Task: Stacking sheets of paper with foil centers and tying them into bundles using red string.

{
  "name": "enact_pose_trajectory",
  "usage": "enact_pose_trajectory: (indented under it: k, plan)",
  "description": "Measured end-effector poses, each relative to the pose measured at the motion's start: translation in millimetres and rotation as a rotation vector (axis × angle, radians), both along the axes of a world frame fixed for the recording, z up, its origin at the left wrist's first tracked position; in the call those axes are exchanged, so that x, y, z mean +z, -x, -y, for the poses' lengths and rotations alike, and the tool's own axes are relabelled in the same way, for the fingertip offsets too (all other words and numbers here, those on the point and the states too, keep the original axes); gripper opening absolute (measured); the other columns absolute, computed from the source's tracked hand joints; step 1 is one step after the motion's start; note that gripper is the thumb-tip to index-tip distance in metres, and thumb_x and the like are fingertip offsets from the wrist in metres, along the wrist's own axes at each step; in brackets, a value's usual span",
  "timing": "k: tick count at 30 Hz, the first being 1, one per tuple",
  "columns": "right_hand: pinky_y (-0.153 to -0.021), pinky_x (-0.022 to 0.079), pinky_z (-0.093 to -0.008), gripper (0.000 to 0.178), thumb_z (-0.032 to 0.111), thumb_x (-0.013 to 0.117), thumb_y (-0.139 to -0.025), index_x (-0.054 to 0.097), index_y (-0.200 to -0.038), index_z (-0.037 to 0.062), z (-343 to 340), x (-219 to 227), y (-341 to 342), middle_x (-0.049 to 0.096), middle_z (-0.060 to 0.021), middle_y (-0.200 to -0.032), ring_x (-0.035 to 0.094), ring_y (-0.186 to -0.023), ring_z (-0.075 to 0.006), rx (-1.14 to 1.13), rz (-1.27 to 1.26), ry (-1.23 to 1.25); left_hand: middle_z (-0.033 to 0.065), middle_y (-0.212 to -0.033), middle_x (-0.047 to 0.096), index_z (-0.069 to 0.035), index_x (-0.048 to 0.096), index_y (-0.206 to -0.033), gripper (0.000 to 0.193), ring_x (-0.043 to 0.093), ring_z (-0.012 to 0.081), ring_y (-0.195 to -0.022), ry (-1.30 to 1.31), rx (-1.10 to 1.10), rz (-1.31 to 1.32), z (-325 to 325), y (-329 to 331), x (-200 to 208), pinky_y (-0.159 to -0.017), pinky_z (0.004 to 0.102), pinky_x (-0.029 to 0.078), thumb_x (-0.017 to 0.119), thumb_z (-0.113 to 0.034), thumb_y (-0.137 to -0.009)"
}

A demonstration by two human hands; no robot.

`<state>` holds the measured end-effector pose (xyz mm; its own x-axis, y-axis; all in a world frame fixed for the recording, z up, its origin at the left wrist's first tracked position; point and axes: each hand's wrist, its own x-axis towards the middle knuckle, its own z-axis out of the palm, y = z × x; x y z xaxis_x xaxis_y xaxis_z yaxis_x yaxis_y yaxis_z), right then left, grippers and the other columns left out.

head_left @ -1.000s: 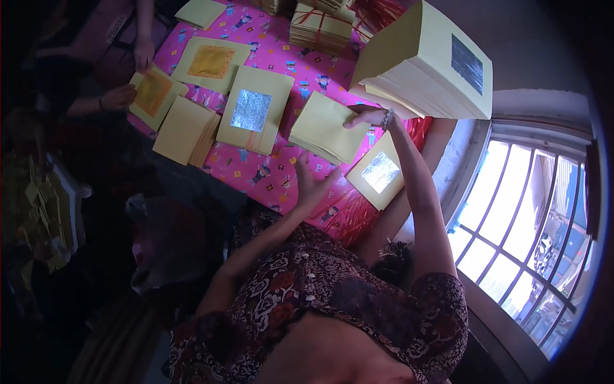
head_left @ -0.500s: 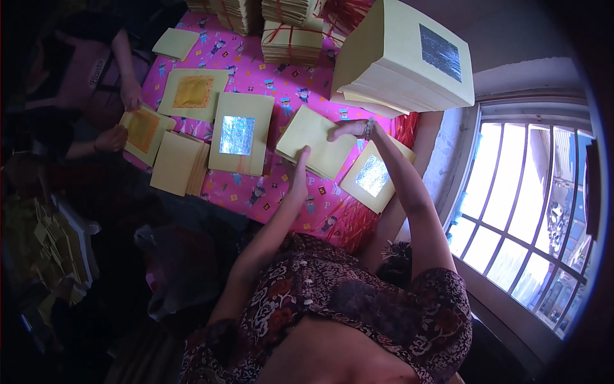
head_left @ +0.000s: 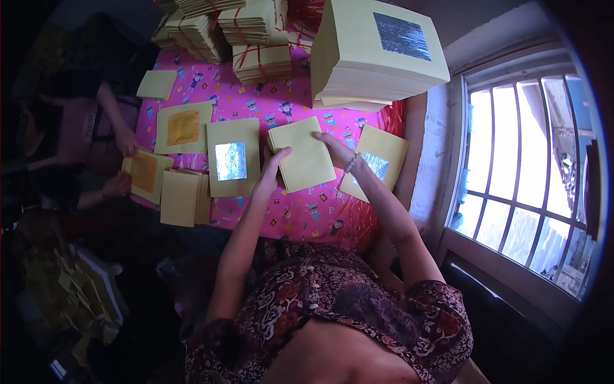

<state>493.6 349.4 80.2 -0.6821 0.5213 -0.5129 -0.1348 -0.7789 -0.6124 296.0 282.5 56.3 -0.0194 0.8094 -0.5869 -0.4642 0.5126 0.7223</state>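
Between my two hands is a thin stack of yellowish paper sheets [head_left: 302,157], held over the pink patterned tablecloth [head_left: 240,214]. My left hand [head_left: 270,168] grips its left edge, thumb on top and fingers hidden beneath. On the right edge, my right hand [head_left: 336,151] holds it the same way, a bracelet at the wrist. A yellowish sheet with a silver foil square [head_left: 252,137] lies just left of my left hand. Another silver-foil sheet [head_left: 390,150] lies to the right, partly behind my right wrist.
A tall stack of yellowish paper [head_left: 355,80] stands at the back right. Bundles tied with red string [head_left: 261,63] sit at the back. At left, a co-worker's hands [head_left: 121,182] hold a gold-foil sheet [head_left: 144,173], beside a small paper pile [head_left: 179,201]. A barred window [head_left: 511,173] is at right.
The stack has turned more upright between my hands. My right hand has shifted from its top to its right edge. The whole view has also swung somewhat.
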Motion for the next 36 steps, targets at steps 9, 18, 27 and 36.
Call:
enact_pose_trajectory:
  k: [9,18,27,36]
  plan:
    - [-0.076,0.053,-0.0323,0.06,0.056,0.054,-0.083,0.054,-0.115,0.005,-25.1,-11.6,15.1,0.064,-0.0108,-0.101,0.064,-0.085,-0.019,-0.144,0.079,0.17,0.0117,-0.106,0.057,-0.003,0.047,-0.12,0.054,0.058,0.0246,-0.096,0.167,-0.045,0.191,-25.6,-8.1,-6.4,-0.084,0.0381,0.048,0.063,-0.03,-0.076]
    - [-0.088,0.047,-0.0325,0.071,0.062,0.042,-0.086,0.048,-0.125,0.0034,-29.4,-44.1,-7.2,0.059,-0.0136,-0.115,0.058,-0.103,-0.019,-0.285,-0.088,0.072,0.0113,-0.111,0.057,-0.005,0.046,-0.123,0.056,0.058,0.0252,-0.099,0.243,-0.006,0.271,-34.3,-16.2,-14.6,-0.084,0.0399,0.048,0.063,-0.037,-0.08]
    - [-0.092,0.047,-0.0319,0.072,0.059,0.018,-0.094,0.031,-0.139,0.006,-1.0,-63.1,-17.2,0.048,-0.0138,-0.13,0.057,-0.108,-0.0205,-0.234,-0.044,-0.052,0.0118,-0.113,0.056,-0.006,0.043,-0.127,0.061,0.058,0.0263,-0.1,0.216,-0.04,0.204,-34.9,-45.4,1.6,-0.083,0.04,0.048,0.054,-0.047,-0.084]
    - [-0.093,0.044,-0.0317,0.07,0.059,0.021,-0.093,0.042,-0.134,0.0061,-24.7,-47.8,-46.6,0.055,-0.012,-0.123,0.055,-0.108,-0.0187,-0.007,0.182,-0.125,0.0123,-0.114,0.055,-0.005,0.042,-0.127,0.06,0.057,0.0266,-0.101,0.186,-0.021,0.207,-30.8,-57.5,0.1,-0.084,0.0399,0.048,0.056,-0.044,-0.084]
